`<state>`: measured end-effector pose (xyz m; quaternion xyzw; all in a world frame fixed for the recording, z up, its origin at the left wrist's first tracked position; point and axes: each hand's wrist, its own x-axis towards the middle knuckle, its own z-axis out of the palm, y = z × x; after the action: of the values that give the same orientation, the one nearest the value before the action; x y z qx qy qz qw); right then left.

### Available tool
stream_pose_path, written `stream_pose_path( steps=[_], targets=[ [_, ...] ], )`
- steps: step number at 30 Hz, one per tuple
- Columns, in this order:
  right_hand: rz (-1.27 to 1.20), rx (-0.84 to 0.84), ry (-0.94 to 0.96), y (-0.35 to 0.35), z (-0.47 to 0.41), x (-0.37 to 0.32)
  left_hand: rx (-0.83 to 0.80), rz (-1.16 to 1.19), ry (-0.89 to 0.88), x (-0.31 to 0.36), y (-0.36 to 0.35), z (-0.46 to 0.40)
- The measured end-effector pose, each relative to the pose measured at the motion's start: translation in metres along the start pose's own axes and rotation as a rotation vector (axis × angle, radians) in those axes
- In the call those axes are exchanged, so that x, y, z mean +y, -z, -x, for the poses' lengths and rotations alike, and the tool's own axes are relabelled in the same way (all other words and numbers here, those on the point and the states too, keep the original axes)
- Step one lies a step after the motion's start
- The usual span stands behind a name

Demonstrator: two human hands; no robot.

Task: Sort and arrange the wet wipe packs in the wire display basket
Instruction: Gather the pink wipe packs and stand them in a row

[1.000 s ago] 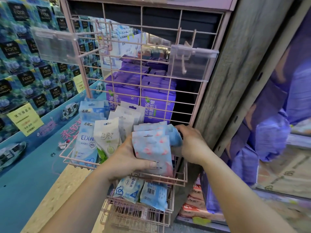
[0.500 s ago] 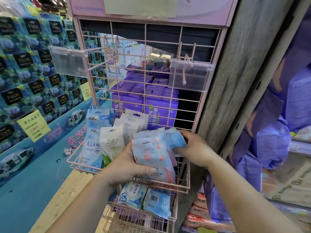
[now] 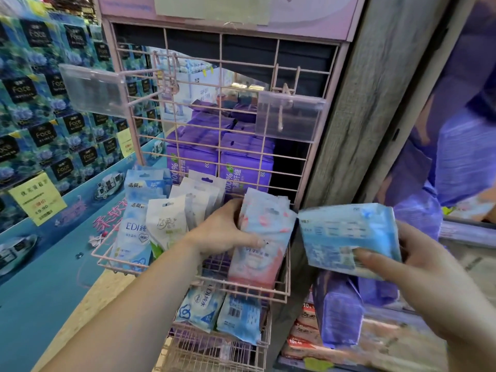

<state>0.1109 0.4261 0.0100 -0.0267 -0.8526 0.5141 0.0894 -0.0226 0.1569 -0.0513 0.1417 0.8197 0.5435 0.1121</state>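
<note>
Since a second ago the right hand (image 3: 418, 267) has come away from the basket (image 3: 193, 281) with a stack of blue packs (image 3: 349, 237), which now sits out at three o'clock of the rack, clear of the wire. Its fingers are curled under the stack and the thumb lies across the lower edge, so the grip is firm but low. The left hand (image 3: 228, 232) stays in the basket, fingers wrapped behind the pink packs (image 3: 260, 237) and thumb across their front, holding that row upright against the right wall.

To nine o'clock of the left hand stand white packs (image 3: 171, 224) and taller blue EDI packs (image 3: 138, 218), leaning but in rows. More packs lie in the lower basket (image 3: 214, 345) at six o'clock.

I would say the risk is with the blue stack: held only near its bottom edge, the upper packs could fan out and slide off as it swings back in. If the left hand lets go early, the pink row would likely slump into the gap beside it.
</note>
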Motion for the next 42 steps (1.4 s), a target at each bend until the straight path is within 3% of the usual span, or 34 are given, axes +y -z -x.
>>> stream_pose_path(
  steps=[4,10,16,21,24,27,34,38,42],
  targets=[
    [-0.016,-0.088,0.034,0.019,0.019,-0.001,0.0,0.177,0.039,-0.009,-0.009,-0.016],
    [-0.226,-0.266,0.002,0.009,0.024,-0.006,0.023,0.184,0.105,-0.032,-0.026,-0.011],
    [-0.165,-0.353,0.0,-0.008,0.021,-0.004,0.0,0.299,0.159,-0.027,-0.038,-0.007],
    [-0.242,-0.388,-0.02,-0.023,0.016,-0.005,-0.19,-0.381,0.118,-0.025,-0.028,0.006],
    [-0.219,-0.405,-0.045,-0.03,0.017,-0.01,-0.04,-0.375,0.044,-0.023,-0.031,0.01],
    [-0.203,-0.397,-0.061,-0.035,0.017,-0.014,0.032,-0.311,0.077,-0.027,-0.029,0.009],
    [-0.169,-0.387,-0.054,-0.048,0.02,-0.017,-0.197,-0.687,0.204,-0.02,-0.026,0.008],
    [-0.194,-0.351,-0.077,-0.052,0.018,-0.018,-0.061,-0.411,0.179,-0.008,-0.008,0.041],
    [-0.192,-0.279,-0.061,-0.073,0.014,-0.021,0.366,0.155,0.061,-0.001,0.026,0.082]
  ],
)
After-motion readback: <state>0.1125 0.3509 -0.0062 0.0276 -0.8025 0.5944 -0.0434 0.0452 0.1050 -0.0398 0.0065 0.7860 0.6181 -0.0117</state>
